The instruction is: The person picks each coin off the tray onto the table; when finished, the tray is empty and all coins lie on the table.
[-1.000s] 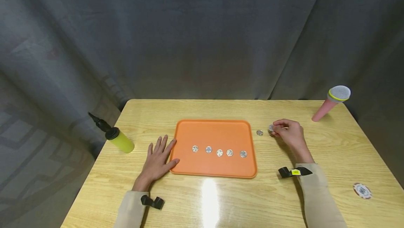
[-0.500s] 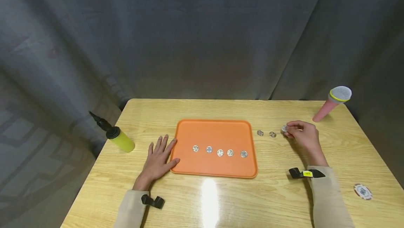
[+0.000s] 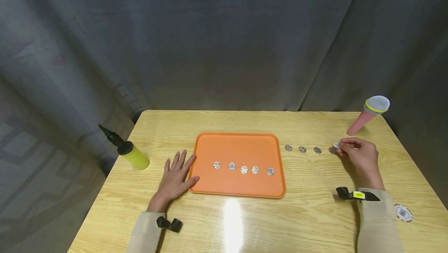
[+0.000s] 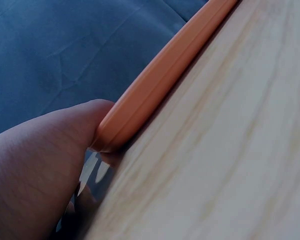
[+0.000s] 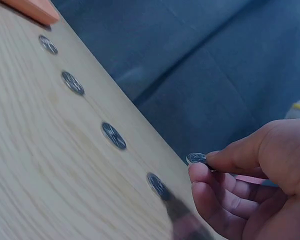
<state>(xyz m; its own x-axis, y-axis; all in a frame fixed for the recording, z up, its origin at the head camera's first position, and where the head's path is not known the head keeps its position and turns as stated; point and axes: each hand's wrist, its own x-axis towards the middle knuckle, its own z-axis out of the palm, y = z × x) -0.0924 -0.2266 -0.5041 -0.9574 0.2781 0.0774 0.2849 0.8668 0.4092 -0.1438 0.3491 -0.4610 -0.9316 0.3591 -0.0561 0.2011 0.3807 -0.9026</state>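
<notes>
While the right hand (image 3: 360,155) pinches one coin (image 5: 196,158), others (image 3: 317,150) lie to its left.

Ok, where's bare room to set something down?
The back half of the orange tray, behind its five coins; table between tray and curtain; and in front of the tray, between the sleeves. Crowded: right of the tray, where four coins lead toward the right hand.

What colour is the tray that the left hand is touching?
The tray is plain orange; the head view shows it best.
</notes>
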